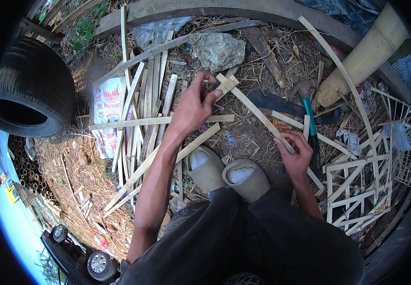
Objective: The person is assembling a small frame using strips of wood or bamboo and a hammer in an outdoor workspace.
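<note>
Strip of pale wood (258, 110) slants right of centre, its lower end pinched in the right hand (296, 154); at upper centre, the left hand (193, 105) sets its thumb by a short crosspiece (228, 85), grip unclear.

Outdoor yard workplace, dirt ground (246, 131) strewn with straw (89, 164), piled wooden strips (169, 100), hammer (308, 114), thick bamboo pole (364, 57), tire (39, 76), parked vehicle (70, 256)

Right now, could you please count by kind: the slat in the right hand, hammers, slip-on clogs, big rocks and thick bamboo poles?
Slat in the right hand: 1
Hammer: 1
Slip-on clogs: 2
Big rock: 1
Thick bamboo pole: 1
Total: 6
</note>
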